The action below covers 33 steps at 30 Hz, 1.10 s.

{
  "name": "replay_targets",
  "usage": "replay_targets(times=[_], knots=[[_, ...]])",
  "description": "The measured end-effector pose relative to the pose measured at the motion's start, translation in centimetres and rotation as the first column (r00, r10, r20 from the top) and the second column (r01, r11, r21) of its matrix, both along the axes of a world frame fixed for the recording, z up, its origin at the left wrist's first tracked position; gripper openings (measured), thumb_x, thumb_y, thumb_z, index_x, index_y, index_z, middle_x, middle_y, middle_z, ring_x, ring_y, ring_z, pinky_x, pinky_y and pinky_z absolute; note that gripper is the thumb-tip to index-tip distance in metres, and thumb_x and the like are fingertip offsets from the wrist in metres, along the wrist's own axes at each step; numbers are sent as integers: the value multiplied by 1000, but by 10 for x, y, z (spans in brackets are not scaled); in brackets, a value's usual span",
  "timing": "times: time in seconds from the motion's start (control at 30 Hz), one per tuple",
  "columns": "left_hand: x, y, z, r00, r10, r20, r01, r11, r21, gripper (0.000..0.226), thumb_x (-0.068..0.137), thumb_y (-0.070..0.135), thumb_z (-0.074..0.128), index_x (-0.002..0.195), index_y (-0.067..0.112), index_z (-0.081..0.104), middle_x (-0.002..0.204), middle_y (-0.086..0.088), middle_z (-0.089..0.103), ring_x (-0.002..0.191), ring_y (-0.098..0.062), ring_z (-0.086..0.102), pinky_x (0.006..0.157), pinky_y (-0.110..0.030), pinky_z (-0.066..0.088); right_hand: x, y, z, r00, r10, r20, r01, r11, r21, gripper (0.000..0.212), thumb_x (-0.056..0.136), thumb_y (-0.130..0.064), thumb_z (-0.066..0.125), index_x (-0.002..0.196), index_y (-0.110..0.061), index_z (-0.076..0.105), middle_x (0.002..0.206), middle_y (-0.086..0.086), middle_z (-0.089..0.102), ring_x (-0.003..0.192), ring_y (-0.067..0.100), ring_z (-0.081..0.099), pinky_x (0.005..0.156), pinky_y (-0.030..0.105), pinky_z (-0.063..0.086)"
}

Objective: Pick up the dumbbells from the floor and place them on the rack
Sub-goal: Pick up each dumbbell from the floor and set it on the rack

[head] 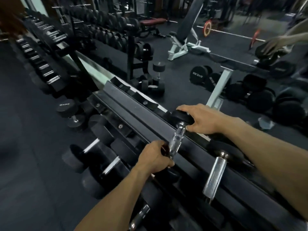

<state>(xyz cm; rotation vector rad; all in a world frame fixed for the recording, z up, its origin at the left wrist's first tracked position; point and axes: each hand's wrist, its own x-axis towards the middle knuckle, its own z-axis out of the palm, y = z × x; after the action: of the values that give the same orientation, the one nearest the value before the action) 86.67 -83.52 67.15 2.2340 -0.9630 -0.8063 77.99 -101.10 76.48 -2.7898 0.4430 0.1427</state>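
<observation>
Head view: dumbbell (177, 137) at centre, lying across the top rail of the rack (133, 112). Left hand (156, 157) curled round the near end of the steel handle; right hand (198, 119), at one o'clock from it, cupping the far rubber head. Likely heavy, rigid, prone to rolling; best gripped mid-handle, on the knurling.

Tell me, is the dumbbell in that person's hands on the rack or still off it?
Apparently on: the dumbbell lies across the rack, left hand and right hand holding its ends.
</observation>
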Motion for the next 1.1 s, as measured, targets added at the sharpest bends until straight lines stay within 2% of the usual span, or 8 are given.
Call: replay_targets(times=[0.1,0.27,0.43,0.67,0.77,0.87,1.0,1.1], knots=[[15,-15,0,999,-11,36,10,999,41,33,64,26,83,87,23,59,82,9,62,79,-13,60,66,-26,49,16,-16,-10,1000,1,26,-1,1000,12,41,83,-21,65,121,-29,53,93,-6,67,82,18,63,78,36,51],[38,-32,-12,992,-37,119,20,990,141,32,65,28,80,89,26,58,87,6,64,88,-18,63,75,-34,55,46,-35,-36,1000,-20,-5,21,998,51,38,79,-17,66,114,-26,56,94,-5,67,86,20,63,82,42,52],[57,-38,-26,993,-52,106,28,976,217,34,66,26,79,97,26,65,88,6,68,87,-17,63,81,-40,56,53,-42,-63,990,-117,-78,127,982,138,65,86,-19,66,145,-23,40,130,3,61,118,28,56,102,40,42],[58,-31,-27,995,1,97,-15,989,145,36,66,28,83,99,28,68,87,9,68,86,-13,63,79,-32,54,63,-47,-64,984,-132,-122,153,971,182,52,80,-19,70,126,-33,51,97,-4,67,87,20,66,85,43,54],[56,-21,-24,992,59,114,-64,997,45,23,76,36,75,97,28,69,86,12,64,84,-9,59,74,-25,48,67,-39,-60,980,-120,-160,129,990,51,65,81,-23,70,139,-28,41,107,2,65,95,25,63,88,44,52],[58,0,-17,988,97,122,-96,995,-17,27,83,40,68,103,21,68,95,7,65,91,-12,60,81,-29,50,76,-21,-49,988,-82,-129,72,994,-83,81,82,-32,69,150,-24,26,121,8,55,110,29,56,94,44,49],[71,45,-5,973,134,191,-131,991,-28,34,87,47,61,111,23,66,108,1,60,102,-17,58,86,-29,46,101,22,-31,993,32,-110,-51,982,-182,72,88,-37,63,149,-22,28,123,12,51,116,31,49,96,47,47],[80,99,3,957,191,217,-194,981,-5,37,88,49,59,116,25,64,110,1,56,102,-18,58,86,-31,47,125,66,-18,984,112,-137,-135,976,-172,72,90,-39,60,151,-19,27,131,15,50,123,34,47,100,45,43]])
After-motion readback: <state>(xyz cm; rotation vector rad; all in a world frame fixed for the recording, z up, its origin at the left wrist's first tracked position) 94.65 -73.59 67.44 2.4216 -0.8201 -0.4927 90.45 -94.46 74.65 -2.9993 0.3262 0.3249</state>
